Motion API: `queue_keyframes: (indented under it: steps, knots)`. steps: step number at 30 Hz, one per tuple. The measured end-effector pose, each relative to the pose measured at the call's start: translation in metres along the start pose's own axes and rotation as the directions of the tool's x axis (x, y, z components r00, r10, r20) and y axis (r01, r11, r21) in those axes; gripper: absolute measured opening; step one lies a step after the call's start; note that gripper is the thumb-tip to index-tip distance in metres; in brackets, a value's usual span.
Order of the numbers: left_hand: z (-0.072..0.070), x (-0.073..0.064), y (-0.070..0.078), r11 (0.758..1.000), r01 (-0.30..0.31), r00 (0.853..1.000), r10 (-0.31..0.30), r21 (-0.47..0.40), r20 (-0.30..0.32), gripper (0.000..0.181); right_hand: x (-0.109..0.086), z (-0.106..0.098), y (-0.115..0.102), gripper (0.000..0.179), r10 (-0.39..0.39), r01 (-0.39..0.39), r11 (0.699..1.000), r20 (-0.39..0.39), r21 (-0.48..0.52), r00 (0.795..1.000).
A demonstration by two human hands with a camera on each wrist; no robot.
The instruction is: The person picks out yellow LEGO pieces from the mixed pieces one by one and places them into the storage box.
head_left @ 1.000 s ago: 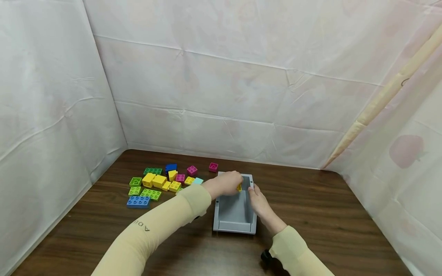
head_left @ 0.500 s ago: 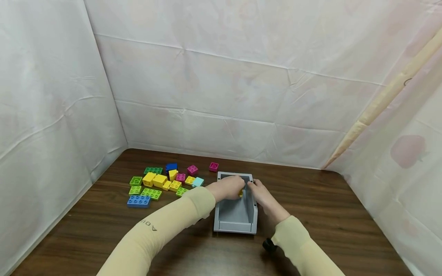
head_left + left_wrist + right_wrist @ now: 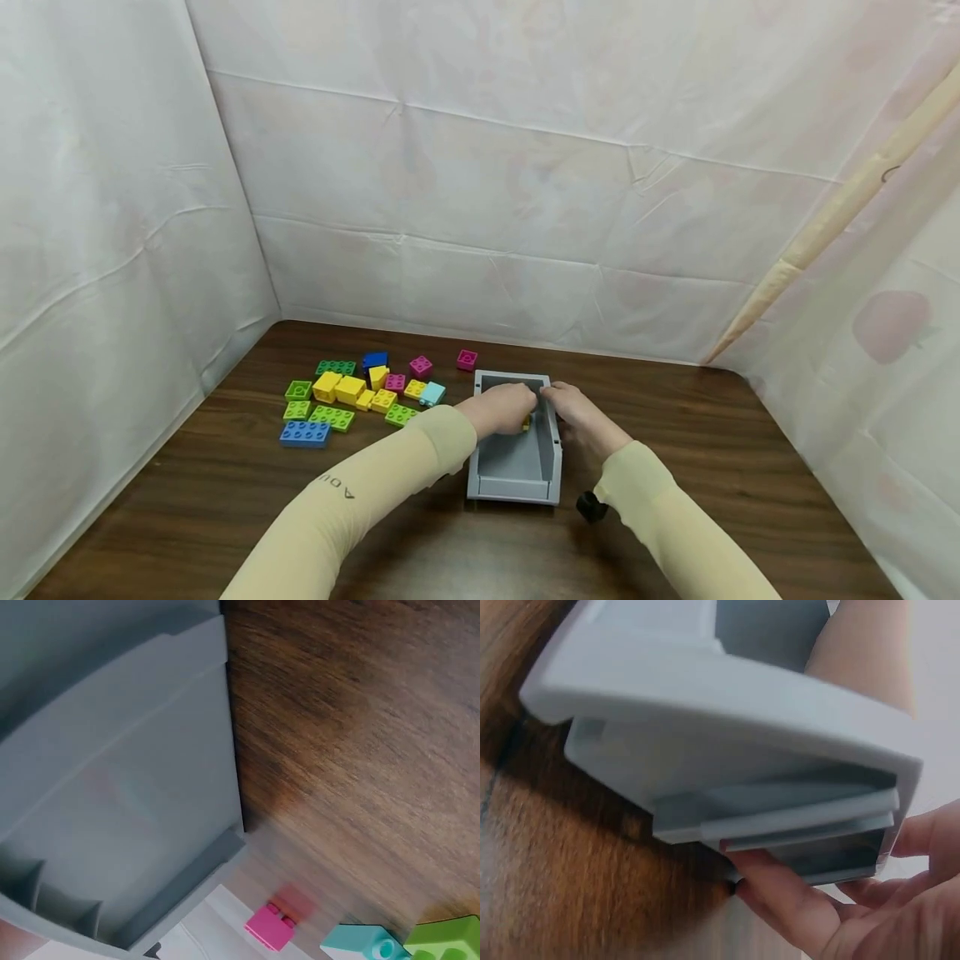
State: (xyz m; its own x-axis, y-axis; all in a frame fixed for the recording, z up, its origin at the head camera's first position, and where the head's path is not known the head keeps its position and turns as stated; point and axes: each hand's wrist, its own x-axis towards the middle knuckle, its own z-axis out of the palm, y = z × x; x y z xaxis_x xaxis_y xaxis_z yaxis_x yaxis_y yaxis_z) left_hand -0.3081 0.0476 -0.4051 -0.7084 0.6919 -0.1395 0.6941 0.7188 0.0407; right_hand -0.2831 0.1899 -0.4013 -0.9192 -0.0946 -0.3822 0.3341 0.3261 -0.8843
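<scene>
A grey open-topped storage bin [image 3: 513, 490] stands on the dark wooden table, with its low front toward me. My left hand [image 3: 504, 408] reaches into its far half and holds a small yellow brick [image 3: 527, 423], mostly covered by the fingers. At the far right corner, my right hand [image 3: 581, 414] grips the bin's side. In the right wrist view, the right hand's fingers [image 3: 780, 889] reach beneath a ledge on the bin's outer wall [image 3: 727, 761], with the thumb side near the corner. The left wrist view shows the bin's inner wall [image 3: 127, 772]; the left hand's grip is out of sight there.
Left of the bin lie several toy bricks: a blue one [image 3: 305, 433], a lime one [image 3: 332, 418], a yellow one [image 3: 350, 390] and a teal one [image 3: 432, 394]. A magenta brick [image 3: 467, 359] sits behind the bin. White cloth walls [image 3: 480, 192] surround the table.
My left hand has shifted slightly right and lower inside the bin, uncovering the teal brick. My right hand has slid along the side toward the far corner.
</scene>
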Motion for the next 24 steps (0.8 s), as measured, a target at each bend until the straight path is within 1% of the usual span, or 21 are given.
queue_keyframes:
  steps: [3, 5, 8, 11, 16, 20, 24]
  knots:
    - [0.002, 0.001, 0.000, 1.000, 0.002, 1.000, -0.002, 0.021, 0.006, 0.011, 0.001, 0.000, 0.001, 0.048, -0.026, 0.026, 0.999, 0.012, -0.022, 1.000]
    - [0.003, 0.002, 0.000, 1.000, 0.000, 1.000, 0.000, 0.020, 0.001, 0.010, 0.001, 0.000, 0.002, 0.045, -0.036, 0.036, 0.999, 0.015, -0.023, 0.999]
    - [0.004, 0.003, 0.000, 1.000, -0.009, 1.000, 0.009, 0.018, -0.010, 0.012, 0.002, 0.002, 0.003, 0.043, -0.048, 0.049, 0.998, 0.009, -0.031, 0.999]
    - [0.002, 0.002, 0.000, 1.000, -0.019, 1.000, 0.019, 0.016, -0.017, 0.016, 0.002, 0.003, 0.005, 0.043, -0.056, 0.056, 0.998, -0.003, -0.043, 0.998]
    - [-0.007, -0.002, 0.000, 1.000, -0.023, 1.000, 0.023, 0.009, -0.016, 0.025, 0.002, 0.004, 0.004, 0.042, -0.052, 0.050, 0.997, -0.033, -0.053, 0.998]
    - [-0.016, -0.009, -0.002, 0.998, -0.007, 1.000, 0.006, -0.056, -0.012, 0.025, 0.000, 0.004, 0.004, 0.043, -0.061, 0.057, 0.995, -0.042, -0.087, 0.997]
    - [-0.025, -0.017, -0.007, 0.995, 0.011, 0.999, -0.015, -0.095, -0.037, 0.032, 0.000, 0.004, 0.003, 0.045, -0.072, 0.067, 0.991, -0.044, -0.114, 0.996]
